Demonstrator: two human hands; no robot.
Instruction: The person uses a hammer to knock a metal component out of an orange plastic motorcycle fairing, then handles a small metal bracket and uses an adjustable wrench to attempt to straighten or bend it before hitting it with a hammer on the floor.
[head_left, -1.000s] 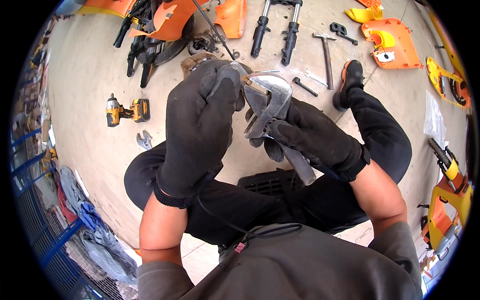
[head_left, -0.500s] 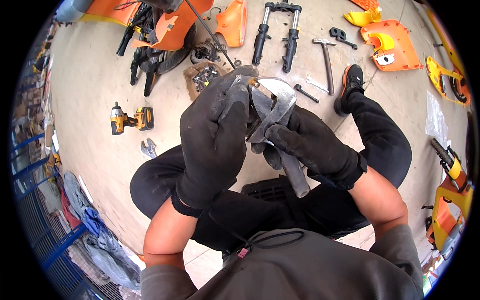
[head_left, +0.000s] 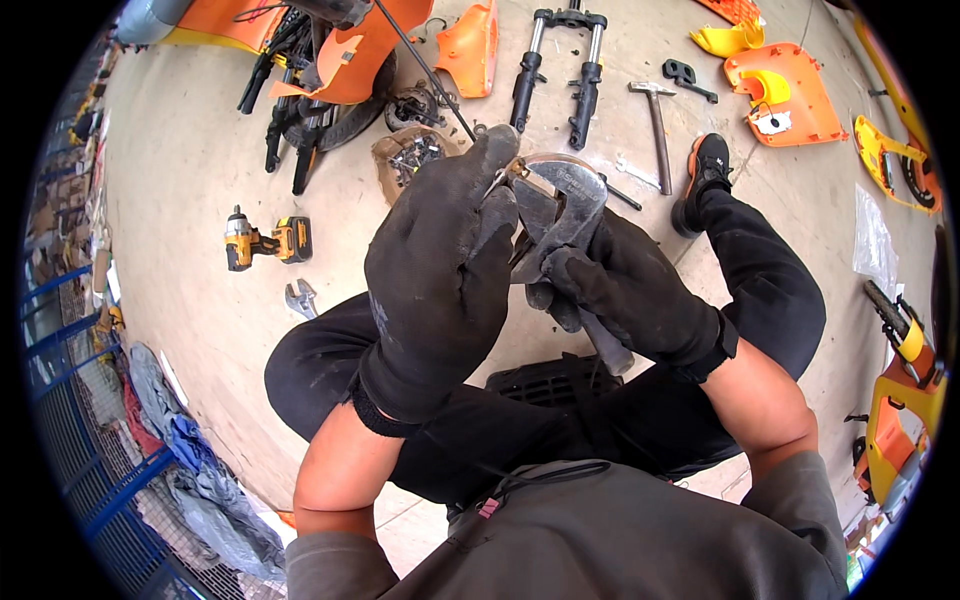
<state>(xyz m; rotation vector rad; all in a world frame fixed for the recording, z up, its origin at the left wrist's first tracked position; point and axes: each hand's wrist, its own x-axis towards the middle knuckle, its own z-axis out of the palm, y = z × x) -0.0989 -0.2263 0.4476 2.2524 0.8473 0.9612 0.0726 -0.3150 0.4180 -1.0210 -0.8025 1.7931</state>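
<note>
My right hand (head_left: pixel 650 285), in a black glove, is closed around a large adjustable wrench (head_left: pixel 577 197) near its head. The wrench's grey handle slants down below my fingers. My left hand (head_left: pixel 435 270), gloved too, is closed at the wrench's jaws, its thumb and fingers pinching a small metal piece with a brass-coloured end (head_left: pixel 517 168). This piece sits at the jaw opening; most of it is hidden by my fingers, so its kind cannot be made out.
On the floor lie a cordless impact wrench (head_left: pixel 268 243), a smaller adjustable wrench (head_left: pixel 300 298), a hammer (head_left: pixel 660 140) and a front fork (head_left: pixel 555 75). A carton of small hardware (head_left: pixel 398 165) stands beyond my left hand. Orange panels (head_left: pixel 785 95) lie around; blue metal racking (head_left: pixel 90 400) is at left.
The wrench and both hands have shifted slightly right, and the wrench head has tilted. More of the left glove's back shows. Both hands keep their grip.
</note>
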